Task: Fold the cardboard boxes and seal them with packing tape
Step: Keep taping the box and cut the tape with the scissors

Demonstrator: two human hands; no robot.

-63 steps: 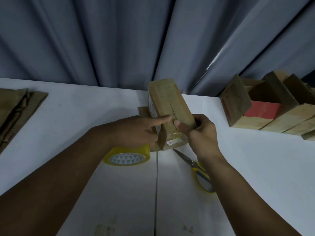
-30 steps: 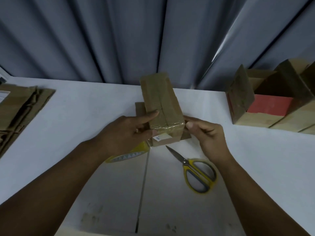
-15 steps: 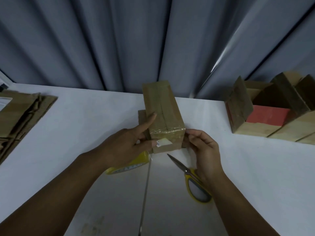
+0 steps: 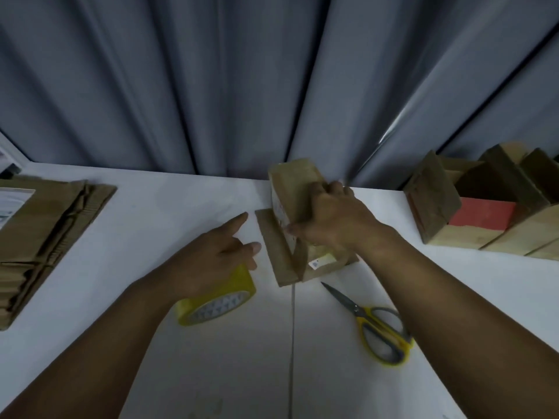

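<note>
A small brown cardboard box (image 4: pixel 292 189) stands on end on the white table (image 4: pixel 151 216), its taped top facing me and its lower flaps spread at the base. My right hand (image 4: pixel 329 222) grips the box from above, fingers curled over its top and thumb on the left face. My left hand (image 4: pixel 217 255) hovers open to the left of the box, forefinger extended, just above a yellow roll of packing tape (image 4: pixel 217 300), which it partly hides. Yellow-handled scissors (image 4: pixel 375 328) lie on the table right of centre, blades pointing at the box.
A stack of flat cardboard blanks (image 4: pixel 39 237) lies at the left edge. Several folded boxes (image 4: pixel 484 213), one with a red face, stand at the back right. Grey curtains hang behind the table. A thin seam runs down the table's middle.
My left hand has let go of the box and moved left over the tape roll. My right hand has shifted from the box's right side onto its top.
</note>
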